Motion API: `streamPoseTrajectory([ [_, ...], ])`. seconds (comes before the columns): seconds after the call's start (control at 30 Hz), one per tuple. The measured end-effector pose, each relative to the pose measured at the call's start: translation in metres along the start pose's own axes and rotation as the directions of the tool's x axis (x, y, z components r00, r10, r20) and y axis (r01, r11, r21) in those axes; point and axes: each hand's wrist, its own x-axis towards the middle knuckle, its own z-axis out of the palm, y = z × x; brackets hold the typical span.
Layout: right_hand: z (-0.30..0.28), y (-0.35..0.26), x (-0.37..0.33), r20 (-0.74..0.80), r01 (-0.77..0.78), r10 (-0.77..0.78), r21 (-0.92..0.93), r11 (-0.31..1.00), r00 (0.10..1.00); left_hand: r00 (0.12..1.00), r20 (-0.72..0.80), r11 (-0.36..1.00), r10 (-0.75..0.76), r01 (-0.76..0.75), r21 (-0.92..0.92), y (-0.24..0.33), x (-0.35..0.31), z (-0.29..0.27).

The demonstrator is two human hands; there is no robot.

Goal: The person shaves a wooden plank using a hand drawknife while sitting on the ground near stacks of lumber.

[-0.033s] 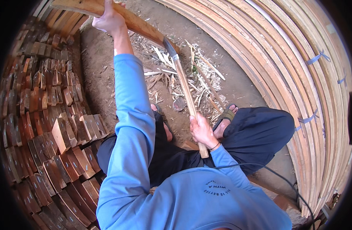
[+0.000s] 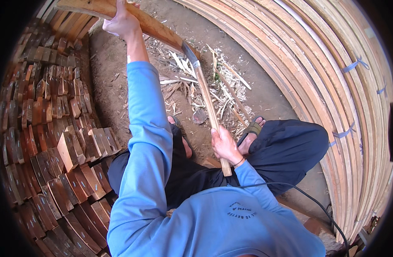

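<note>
My left hand (image 2: 125,26), arm stretched toward the far left, is closed around a thick, smooth wooden piece (image 2: 160,31) held slantwise above the ground. My right hand (image 2: 225,144) wraps round the lower handle of a long-handled cutting tool (image 2: 208,96), close to my lap. Its dark steel blade (image 2: 189,51) crosses the near end of the wooden piece and seems to touch it. The butt of the handle sticks out below my right hand. The blade is seen nearly edge-on, so its exact shape is unclear.
Pale wood chips and shavings (image 2: 226,85) litter the dirt floor before my sandalled feet. Stacked short boards (image 2: 46,141) rise at the left. Long planks (image 2: 316,77) tied with blue strips (image 2: 354,64) curve along the right. A black cable (image 2: 307,195) runs past my right side.
</note>
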Motion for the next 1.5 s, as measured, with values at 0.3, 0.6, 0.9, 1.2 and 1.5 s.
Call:
streamPoseTrajectory([
  [0.3, -0.009, -0.019, 0.024, -0.019, 0.128, -0.130, -0.059, 0.990, 0.991, 0.999, -0.031, 0.997, 0.042, -0.040, 0.059, 0.010, -0.014, 0.011],
  [0.6, -0.004, -0.017, 0.040, -0.062, 0.098, -0.099, -0.023, 0.995, 0.993, 0.997, 0.013, 0.997, 0.075, -0.076, 0.015, 0.015, -0.030, 0.025],
  [0.9, -0.002, -0.039, 0.033, 0.079, 0.003, -0.014, 0.134, 0.991, 0.997, 0.983, 0.162, 0.962, -0.080, 0.119, -0.245, 0.020, -0.023, -0.002],
  [1.2, -0.010, 0.016, -0.026, 0.133, -0.029, -0.014, 0.318, 0.948, 0.991, 0.993, 0.087, 0.978, -0.080, 0.095, -0.185, 0.026, -0.020, -0.024],
  [1.5, -0.011, 0.016, -0.030, 0.028, -0.025, 0.023, 0.064, 0.998, 0.999, 0.992, 0.085, 0.978, -0.090, 0.105, -0.180, 0.028, -0.035, -0.015],
])
